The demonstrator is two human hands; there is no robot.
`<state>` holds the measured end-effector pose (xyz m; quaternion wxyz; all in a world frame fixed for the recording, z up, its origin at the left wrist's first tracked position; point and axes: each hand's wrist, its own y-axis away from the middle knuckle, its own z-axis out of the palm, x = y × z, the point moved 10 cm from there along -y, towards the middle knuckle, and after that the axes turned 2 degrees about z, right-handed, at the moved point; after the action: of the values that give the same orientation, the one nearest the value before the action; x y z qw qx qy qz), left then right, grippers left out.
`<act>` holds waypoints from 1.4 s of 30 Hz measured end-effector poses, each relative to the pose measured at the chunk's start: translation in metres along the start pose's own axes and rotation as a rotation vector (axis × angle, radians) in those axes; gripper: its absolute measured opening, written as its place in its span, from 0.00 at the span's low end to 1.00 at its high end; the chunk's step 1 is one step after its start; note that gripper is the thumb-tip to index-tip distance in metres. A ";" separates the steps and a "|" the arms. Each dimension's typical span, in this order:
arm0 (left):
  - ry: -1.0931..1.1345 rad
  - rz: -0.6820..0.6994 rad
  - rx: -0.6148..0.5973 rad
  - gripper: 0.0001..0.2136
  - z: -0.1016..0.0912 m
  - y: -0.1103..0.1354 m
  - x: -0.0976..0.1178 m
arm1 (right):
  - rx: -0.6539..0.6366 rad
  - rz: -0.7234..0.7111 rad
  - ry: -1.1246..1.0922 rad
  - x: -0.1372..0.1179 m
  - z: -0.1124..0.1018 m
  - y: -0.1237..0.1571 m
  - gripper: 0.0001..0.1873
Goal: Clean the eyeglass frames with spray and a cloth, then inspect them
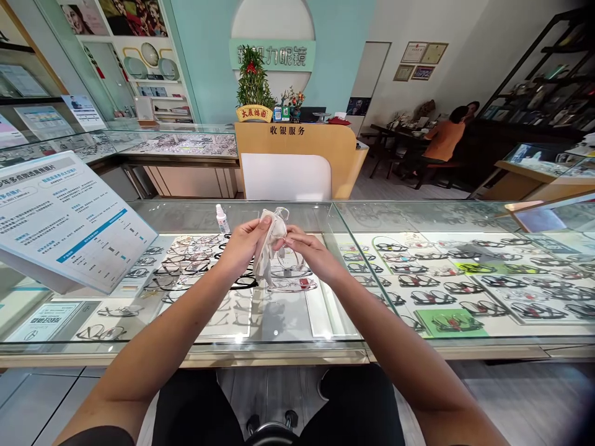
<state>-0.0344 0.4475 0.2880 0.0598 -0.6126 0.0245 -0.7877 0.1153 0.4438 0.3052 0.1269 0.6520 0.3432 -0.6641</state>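
Above the glass counter (307, 214), my left hand (244, 243) is closed on a pale cleaning cloth (264, 257), its thumb pressing on top. The cloth hangs down in folds and wraps part of a pair of thin, clear-looking eyeglasses (281, 214). My right hand (309, 246) pinches these eyeglasses from the other side; its fingertips partly cover them. A small white bottle (222, 219) stands upright just beyond my left hand. Several spectacle frames (183, 263) lie left of and beneath my hands. A clear pair with a red tag (302, 284) is below the cloth.
A tilted printed sign (69, 217) stands on the counter at left. Rows of eyeglasses (421, 280) fill the display at right. Beyond stands a wooden cashier desk (344, 148) with a plant (253, 80). A person in orange (445, 139) sits at the back right.
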 end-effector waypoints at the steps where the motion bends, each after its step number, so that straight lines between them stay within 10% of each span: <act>1: 0.001 -0.007 -0.003 0.31 0.000 0.000 0.000 | -0.001 0.003 0.007 0.000 0.001 0.000 0.21; 17: 0.079 0.029 -0.234 0.24 0.026 0.004 0.004 | 0.101 0.024 0.053 0.003 -0.008 0.003 0.27; 42: -0.052 0.188 -0.210 0.22 0.025 0.008 0.027 | 0.003 -0.007 0.111 0.003 0.006 -0.001 0.30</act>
<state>-0.0158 0.4369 0.3194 0.0695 -0.6307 0.1624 -0.7556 0.1096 0.4417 0.3019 0.1046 0.6870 0.3509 -0.6277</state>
